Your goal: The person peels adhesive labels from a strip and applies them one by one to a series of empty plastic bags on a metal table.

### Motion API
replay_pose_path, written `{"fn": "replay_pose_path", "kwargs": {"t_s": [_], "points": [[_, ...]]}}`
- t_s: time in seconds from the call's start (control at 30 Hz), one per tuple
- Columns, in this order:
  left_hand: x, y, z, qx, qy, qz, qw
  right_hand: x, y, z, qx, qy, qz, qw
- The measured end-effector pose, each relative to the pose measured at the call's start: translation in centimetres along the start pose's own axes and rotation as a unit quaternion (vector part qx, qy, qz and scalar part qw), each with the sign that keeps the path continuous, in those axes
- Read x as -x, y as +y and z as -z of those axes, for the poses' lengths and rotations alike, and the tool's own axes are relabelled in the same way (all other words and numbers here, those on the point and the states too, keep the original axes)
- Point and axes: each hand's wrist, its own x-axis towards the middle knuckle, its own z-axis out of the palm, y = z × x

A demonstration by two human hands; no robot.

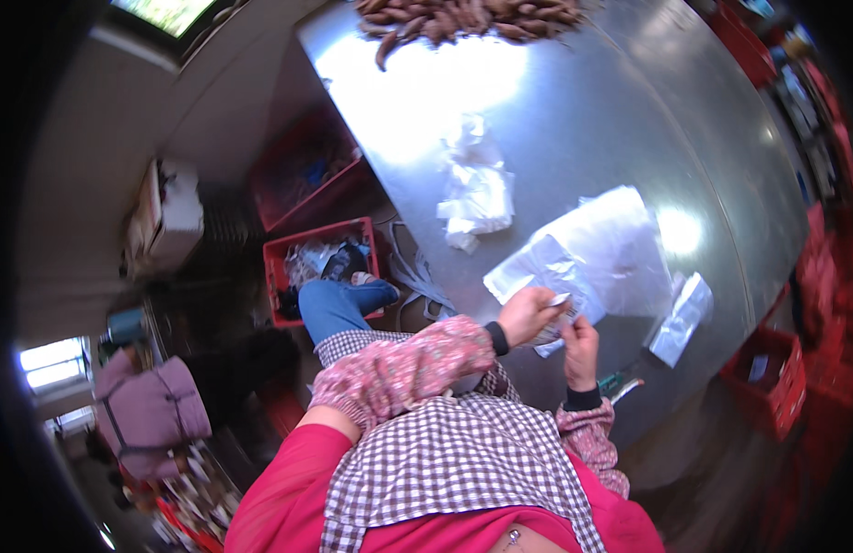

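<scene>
Low over the near edge of the metal table (682, 124), my two hands work close together. My left hand (528, 316) pinches a small white piece (559, 300), paper or plastic. Just to its right, my right hand (580, 351) grips the edge of a small printed piece (547, 334), a bag or label; whether both are one thing I cannot tell. Beneath and beyond them lie a bluish plastic bag (561, 259) and a large stack of clear plastic bags (616, 249). A folded bundle of plastic (680, 321) rests to the right, and crumpled plastic bags (476, 186) farther left.
Sweet potatoes (461, 17) are heaped at the far end. On the left floor stand a red crate (269, 276) with plastic waste and a cardboard box (174, 207). Another red crate (779, 387) is at right. A person in a mauve top (153, 408) bends at left.
</scene>
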Motion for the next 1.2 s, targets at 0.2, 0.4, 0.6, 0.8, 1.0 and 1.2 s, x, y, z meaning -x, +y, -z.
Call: {"fn": "replay_pose_path", "kwargs": {"t_s": [0.2, 0.4, 0.6, 0.8, 1.0, 1.2], "points": [[0.0, -1.8, -2.9, -0.001, -0.054, 0.111, 0.992, -0.5, 0.2, 3.1, -0.035, 0.063, -0.052, 0.996], [-1.2, -4.2, -2.7, -0.009, 0.024, 0.087, 0.996, -2.1, 1.4, 3.5, 0.196, 0.156, -0.008, 0.968], [-5.2, -10.5, -3.6, -0.081, 0.015, 0.157, 0.984, -3.4, 2.4, 1.8, 0.557, -0.024, 0.179, 0.811], [-5.4, -10.8, -3.6, -0.142, 0.001, 0.154, 0.978, -1.5, 4.8, 1.8, 0.688, -0.053, 0.162, 0.705], [-2.6, -9.4, 0.3, 0.015, -0.211, 0.421, 0.882, -1.1, 5.0, 1.4, 0.696, -0.046, 0.157, 0.699], [3.4, -9.6, 8.5, 0.049, -0.157, 0.315, 0.935, -1.7, 5.2, 1.2, 0.628, 0.023, 0.222, 0.746]]}}
